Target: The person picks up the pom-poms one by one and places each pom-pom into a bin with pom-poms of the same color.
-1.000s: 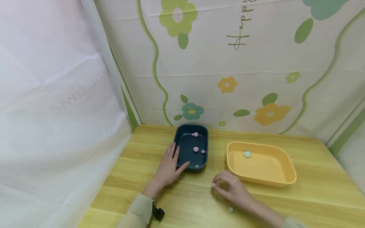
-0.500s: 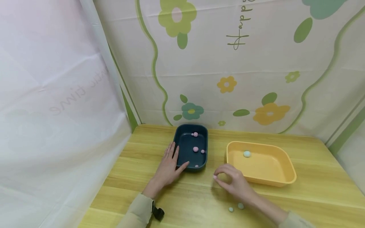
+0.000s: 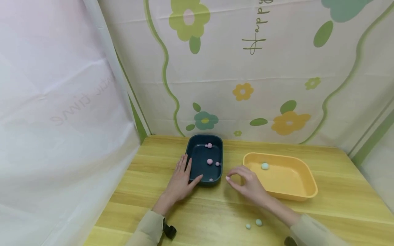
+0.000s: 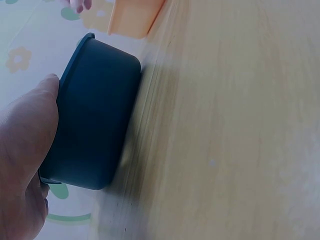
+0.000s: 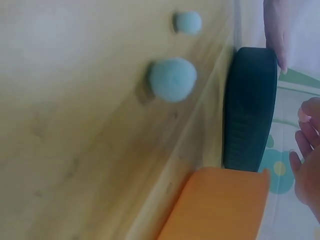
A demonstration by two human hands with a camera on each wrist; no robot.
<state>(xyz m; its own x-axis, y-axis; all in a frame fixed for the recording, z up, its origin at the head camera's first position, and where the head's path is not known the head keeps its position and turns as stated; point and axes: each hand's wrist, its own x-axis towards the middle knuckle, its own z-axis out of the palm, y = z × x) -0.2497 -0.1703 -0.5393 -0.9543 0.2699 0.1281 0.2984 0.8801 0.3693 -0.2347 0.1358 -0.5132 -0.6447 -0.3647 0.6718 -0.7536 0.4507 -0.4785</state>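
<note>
My left hand (image 3: 179, 180) rests against the near left corner of a dark blue tray (image 3: 200, 181), fingers straight along its left rim and thumb over the front rim. Several pink balls (image 3: 209, 161) of differing sizes lie in this tray. Between thumb and index finger, my right hand (image 3: 250, 184) pinches a small pink ball (image 5: 304, 115), just right of the blue tray's near right corner. The same hand overlaps the left end of a yellow tray (image 3: 289, 195), which holds one pale green ball (image 3: 265, 166).
Two pale green balls, a larger one (image 3: 259, 222) and a smaller one (image 3: 248, 226), lie on the wooden table (image 3: 212, 218) below my right forearm. A flower-printed cloth (image 3: 277, 68) hangs behind the table, and a white cloth (image 3: 61, 136) hangs at the left.
My right hand has moved away from me, toward the blue tray, with the pink ball pinched. A second green ball has come into sight from under it. The left hand keeps its place.
</note>
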